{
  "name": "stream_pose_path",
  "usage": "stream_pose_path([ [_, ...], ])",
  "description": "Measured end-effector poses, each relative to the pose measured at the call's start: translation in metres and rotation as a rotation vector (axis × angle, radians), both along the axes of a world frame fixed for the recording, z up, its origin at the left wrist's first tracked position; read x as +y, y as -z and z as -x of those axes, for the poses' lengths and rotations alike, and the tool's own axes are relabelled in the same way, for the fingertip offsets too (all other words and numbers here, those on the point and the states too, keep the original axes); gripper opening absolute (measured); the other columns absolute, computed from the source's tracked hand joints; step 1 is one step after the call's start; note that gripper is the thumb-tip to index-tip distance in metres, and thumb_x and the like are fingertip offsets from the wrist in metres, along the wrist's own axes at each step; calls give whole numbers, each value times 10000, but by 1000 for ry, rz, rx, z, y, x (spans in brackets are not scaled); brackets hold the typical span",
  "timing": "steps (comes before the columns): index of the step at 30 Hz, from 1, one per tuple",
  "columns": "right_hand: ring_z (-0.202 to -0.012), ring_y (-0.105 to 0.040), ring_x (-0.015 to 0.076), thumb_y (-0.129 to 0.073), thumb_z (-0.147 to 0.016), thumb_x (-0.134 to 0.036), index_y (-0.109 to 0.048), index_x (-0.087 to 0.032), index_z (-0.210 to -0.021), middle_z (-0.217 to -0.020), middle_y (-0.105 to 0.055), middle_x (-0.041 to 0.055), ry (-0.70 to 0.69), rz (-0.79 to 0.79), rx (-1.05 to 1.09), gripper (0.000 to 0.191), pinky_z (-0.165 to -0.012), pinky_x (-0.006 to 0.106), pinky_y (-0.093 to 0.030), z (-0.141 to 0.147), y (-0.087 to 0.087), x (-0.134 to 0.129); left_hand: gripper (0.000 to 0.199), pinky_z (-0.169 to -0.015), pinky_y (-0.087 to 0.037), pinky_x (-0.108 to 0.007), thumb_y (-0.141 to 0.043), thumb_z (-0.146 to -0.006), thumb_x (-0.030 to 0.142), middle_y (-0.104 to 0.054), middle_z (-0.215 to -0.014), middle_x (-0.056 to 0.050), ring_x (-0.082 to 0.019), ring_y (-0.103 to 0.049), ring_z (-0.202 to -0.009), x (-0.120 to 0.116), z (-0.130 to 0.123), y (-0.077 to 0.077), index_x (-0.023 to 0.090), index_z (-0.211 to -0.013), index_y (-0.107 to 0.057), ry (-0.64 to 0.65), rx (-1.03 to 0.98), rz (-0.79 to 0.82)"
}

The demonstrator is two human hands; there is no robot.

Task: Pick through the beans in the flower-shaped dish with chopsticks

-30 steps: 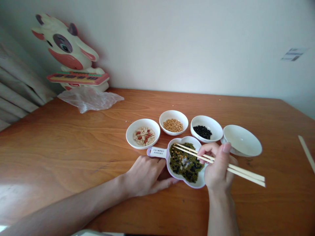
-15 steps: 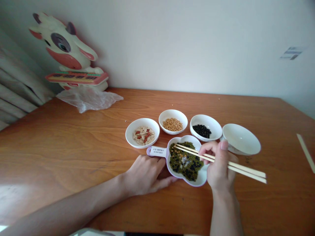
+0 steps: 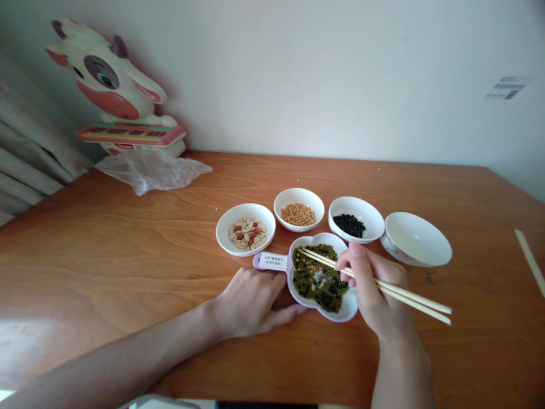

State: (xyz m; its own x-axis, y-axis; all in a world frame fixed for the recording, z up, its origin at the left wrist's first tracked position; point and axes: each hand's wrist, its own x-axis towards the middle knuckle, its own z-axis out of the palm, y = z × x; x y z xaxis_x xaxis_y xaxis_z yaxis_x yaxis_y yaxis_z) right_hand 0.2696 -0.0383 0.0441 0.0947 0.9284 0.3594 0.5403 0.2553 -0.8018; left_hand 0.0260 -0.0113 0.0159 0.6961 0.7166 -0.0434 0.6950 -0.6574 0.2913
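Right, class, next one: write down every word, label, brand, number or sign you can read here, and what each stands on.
None reads surely:
White label on the handle of the flower-shaped dish: small printed characters, too blurred.
Red badge on the cow toy: too small.
Sticker on the wall: too blurred.

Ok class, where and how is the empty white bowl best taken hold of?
Probably by the right-hand rim of the empty white bowl, coming from the right and slightly above: that rim is open and flares outward, while the left side sits close against the black-bean bowl.
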Motion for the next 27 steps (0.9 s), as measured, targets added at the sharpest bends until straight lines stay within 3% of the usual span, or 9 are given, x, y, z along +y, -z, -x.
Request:
stream_pose_path([
  [8,-519,-578,126,-278,-1056,-642,-736,-198,-705,-602,-668,43,-11,26,212,728,-479,254,-430,-10,5,0,589,-639,-516,-332,-415,-1006,725,-746,-903,-98,-246,-694,-736,0,0,-1,182,-945,-637,-15,8,-5],
  [18,-527,-566,112,-355,-1074,-569,-707,-203,-688,-596,-640,14,17,10,169,638,-527,255,-443,-1,10,3,570,-649,-513,-318,-425,-1012,704,-754,-936,-103,-227,-691,-732,1,0,-2,180,-945,-640,-7,-3,26],
  [27,-548,-570,109,-349,-1078,-569,-698,-201,-686,-603,-635,12,80,54,209,641,-561,263,-444,8,-1,-2,584,-646,-514,-326,-404,-1015,713,-747,-921,-102,-237,-691,-741,0,0,-1,183,-942,-639,-2,18,6],
])
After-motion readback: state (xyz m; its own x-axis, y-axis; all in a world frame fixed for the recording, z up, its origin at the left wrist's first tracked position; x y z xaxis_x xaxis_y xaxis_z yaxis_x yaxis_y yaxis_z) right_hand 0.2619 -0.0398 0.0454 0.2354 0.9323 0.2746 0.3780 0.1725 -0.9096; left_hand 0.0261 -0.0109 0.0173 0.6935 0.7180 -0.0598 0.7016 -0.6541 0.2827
